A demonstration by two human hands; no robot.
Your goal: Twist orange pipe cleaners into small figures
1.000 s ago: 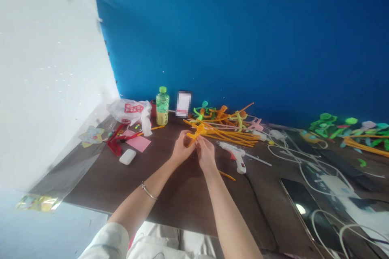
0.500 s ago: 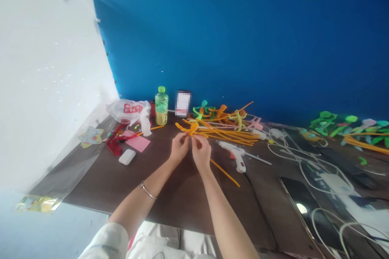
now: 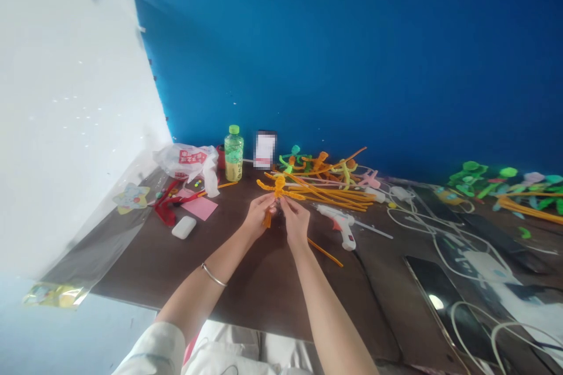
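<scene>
Between my hands is an orange pipe-cleaner figure (image 3: 280, 186), with a rounded head on top and arms sticking out to both sides. My left hand (image 3: 260, 215) pinches its left side, and a short orange end shows below those fingers. On the other side my right hand (image 3: 295, 217) grips the body with thumb and fingers. The fingers cover most of the figure's lower part. A loose orange pipe cleaner (image 3: 324, 252) lies on the table beside my right wrist. Behind the figure, to the right, spreads a bundle of orange pipe cleaners (image 3: 343, 199).
A white glue gun (image 3: 343, 222) lies right of my hands, its cord running toward me. A green-capped bottle (image 3: 233, 155), a propped phone (image 3: 265, 150) and finished pipe-cleaner figures (image 3: 323, 159) stand at the back. Red scissors (image 3: 165, 212) and a white case (image 3: 183, 227) lie left; a dark phone (image 3: 444, 299) and cables right.
The figure has turned more upright, so its head and both arms now show above my fingers. A short orange end has come into view below my left hand. Both hands shifted slightly.
</scene>
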